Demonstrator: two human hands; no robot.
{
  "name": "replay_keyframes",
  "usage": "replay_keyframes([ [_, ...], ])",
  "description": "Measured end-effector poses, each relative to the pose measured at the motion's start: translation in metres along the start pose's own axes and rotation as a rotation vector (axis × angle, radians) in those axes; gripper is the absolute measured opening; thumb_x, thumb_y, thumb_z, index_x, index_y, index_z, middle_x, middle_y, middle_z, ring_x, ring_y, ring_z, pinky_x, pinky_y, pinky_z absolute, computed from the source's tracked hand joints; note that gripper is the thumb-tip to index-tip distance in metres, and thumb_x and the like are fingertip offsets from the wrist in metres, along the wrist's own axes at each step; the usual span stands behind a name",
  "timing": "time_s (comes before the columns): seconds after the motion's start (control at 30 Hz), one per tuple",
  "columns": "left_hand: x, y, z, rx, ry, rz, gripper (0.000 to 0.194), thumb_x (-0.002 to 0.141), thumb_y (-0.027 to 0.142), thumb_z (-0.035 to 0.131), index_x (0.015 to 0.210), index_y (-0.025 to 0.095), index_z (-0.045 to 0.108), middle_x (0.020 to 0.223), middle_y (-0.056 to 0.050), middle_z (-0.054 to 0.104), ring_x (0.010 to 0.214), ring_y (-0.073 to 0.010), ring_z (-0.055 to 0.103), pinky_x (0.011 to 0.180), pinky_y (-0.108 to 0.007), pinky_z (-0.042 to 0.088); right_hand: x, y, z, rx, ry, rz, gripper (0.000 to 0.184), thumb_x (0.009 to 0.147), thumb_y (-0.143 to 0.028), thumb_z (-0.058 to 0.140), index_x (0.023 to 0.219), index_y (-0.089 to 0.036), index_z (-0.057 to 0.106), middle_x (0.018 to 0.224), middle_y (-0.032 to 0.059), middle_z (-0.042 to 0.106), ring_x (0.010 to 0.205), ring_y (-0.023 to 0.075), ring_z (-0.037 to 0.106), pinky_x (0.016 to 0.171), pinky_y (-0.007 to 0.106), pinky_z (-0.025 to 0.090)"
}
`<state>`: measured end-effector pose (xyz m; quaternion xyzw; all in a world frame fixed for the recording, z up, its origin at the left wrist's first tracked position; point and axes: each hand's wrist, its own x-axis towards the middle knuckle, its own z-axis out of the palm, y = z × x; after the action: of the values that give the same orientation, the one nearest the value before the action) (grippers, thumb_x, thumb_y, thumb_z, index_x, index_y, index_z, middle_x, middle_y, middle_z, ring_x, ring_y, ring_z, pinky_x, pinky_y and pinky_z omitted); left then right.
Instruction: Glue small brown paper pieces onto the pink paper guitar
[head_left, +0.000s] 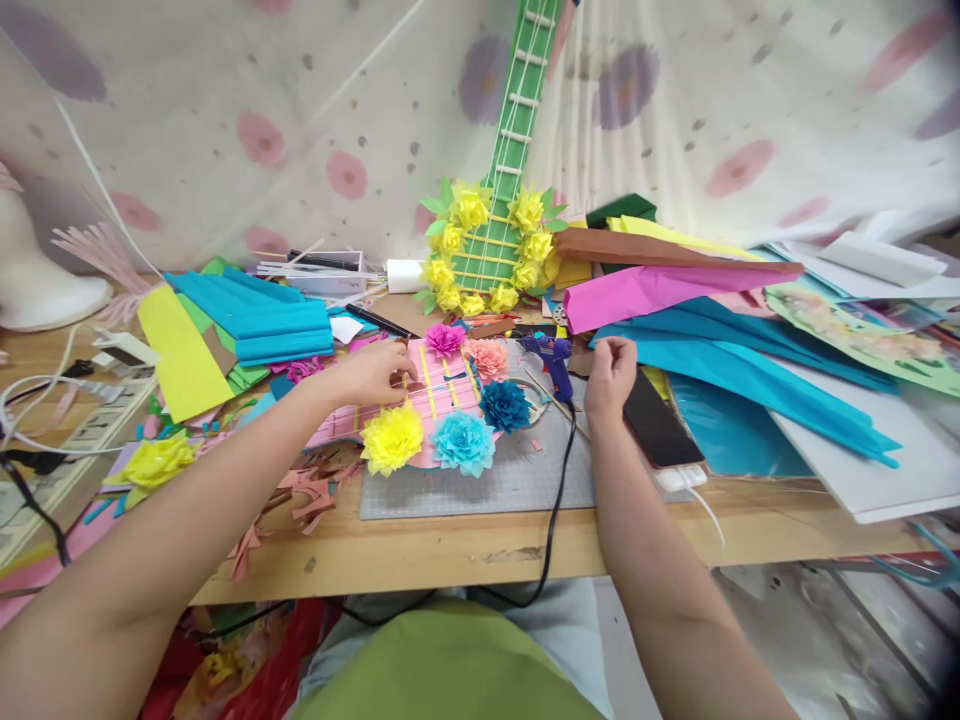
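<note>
A pink paper guitar [437, 399] lies on the grey cutting mat [465, 497], with yellow strips and thin strings across it. Around its body sit a yellow paper flower [393, 438], a light blue one [463, 443], a dark blue one [505, 405], plus magenta and salmon ones. My left hand [375, 372] is over the guitar's strings, fingers curled together; what they pinch is too small to make out. To the right, my right hand [611, 375] is closed beside a black phone [660, 420], its content hidden. Between hand and guitar stands a blue glue gun [553, 362].
A green guitar [484, 255] with yellow flowers leans against the curtain. Folded crepe paper [750, 365] is piled at right, more blue paper [255, 315] at left. The glue gun's black cord [559, 500] hangs over the table edge. Paper scraps [311, 495] lie left of the mat.
</note>
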<state>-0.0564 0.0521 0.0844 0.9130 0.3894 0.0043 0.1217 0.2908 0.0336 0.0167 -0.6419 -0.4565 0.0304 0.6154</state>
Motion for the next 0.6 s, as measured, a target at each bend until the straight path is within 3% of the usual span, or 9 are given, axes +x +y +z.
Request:
replay_keyframes([
  [0.23, 0.005, 0.007, 0.003, 0.062, 0.018, -0.01, 0.025, 0.071, 0.021, 0.054, 0.086, 0.02, 0.074, 0.09, -0.006, 0.066, 0.083, -0.0186, 0.059, 0.071, -0.028, 0.043, -0.017, 0.015, 0.01, -0.078, -0.287, 0.004, 0.049, 0.08, -0.06, 0.047, 0.101, -0.017, 0.056, 0.1, 0.0098, 0.058, 0.087, 0.0184, 0.055, 0.084, 0.035, 0.045],
  [0.43, 0.008, 0.004, 0.006, 0.068, 0.053, -0.064, 0.024, 0.076, 0.023, 0.052, 0.084, 0.019, 0.074, 0.089, -0.006, 0.068, 0.08, -0.0176, 0.06, 0.073, -0.027, 0.045, -0.019, 0.017, 0.016, -0.15, -0.389, 0.047, 0.054, 0.078, -0.064, 0.047, 0.1, -0.016, 0.058, 0.105, 0.0137, 0.062, 0.099, 0.0237, 0.056, 0.09, 0.039, 0.042],
  [0.6, 0.008, 0.003, 0.006, -0.049, 0.203, -0.159, 0.022, 0.076, 0.031, 0.053, 0.08, 0.019, 0.071, 0.087, -0.006, 0.068, 0.084, -0.019, 0.061, 0.075, -0.029, 0.046, -0.016, 0.014, 0.019, -0.228, -0.456, 0.098, 0.053, 0.076, -0.059, 0.053, 0.102, -0.014, 0.061, 0.106, 0.0172, 0.065, 0.101, 0.0274, 0.059, 0.09, 0.041, 0.044],
])
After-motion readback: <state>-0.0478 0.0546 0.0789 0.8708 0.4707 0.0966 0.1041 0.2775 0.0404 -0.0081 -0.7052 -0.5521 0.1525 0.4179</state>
